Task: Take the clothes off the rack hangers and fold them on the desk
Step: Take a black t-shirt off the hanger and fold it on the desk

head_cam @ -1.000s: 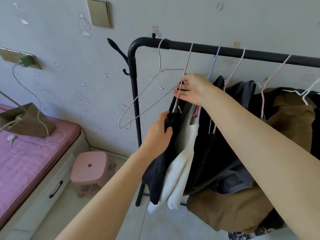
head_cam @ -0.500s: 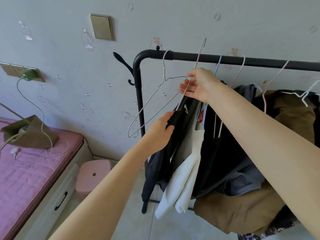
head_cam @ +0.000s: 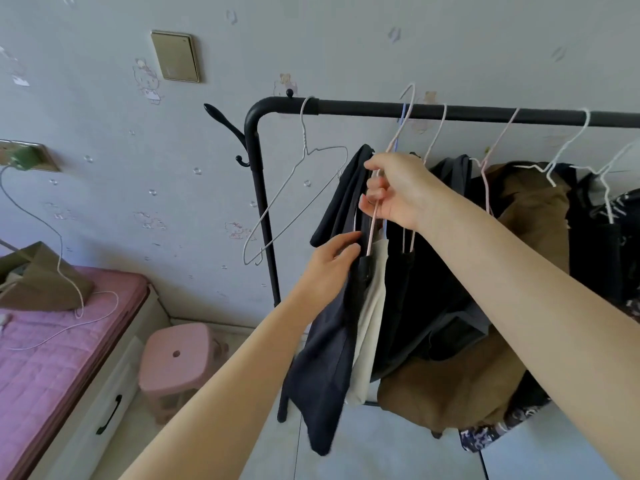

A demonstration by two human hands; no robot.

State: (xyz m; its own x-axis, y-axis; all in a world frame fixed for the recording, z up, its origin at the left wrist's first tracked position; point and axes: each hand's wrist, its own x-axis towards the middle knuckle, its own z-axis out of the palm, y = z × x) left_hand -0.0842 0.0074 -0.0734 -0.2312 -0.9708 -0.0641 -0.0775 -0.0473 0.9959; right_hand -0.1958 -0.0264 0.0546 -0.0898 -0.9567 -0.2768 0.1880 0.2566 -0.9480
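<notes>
The right hand (head_cam: 394, 190) pinches the wire of a pink hanger (head_cam: 388, 157), whose hook stands clear above the black rack rail (head_cam: 450, 114). The left hand (head_cam: 329, 268) closes on the dark garment (head_cam: 325, 358) hanging from that hanger, just beside a cream garment (head_cam: 370, 327). An empty wire hanger (head_cam: 294, 188) hangs at the rail's left end; a pink stool (head_cam: 176, 358) stands below.
</notes>
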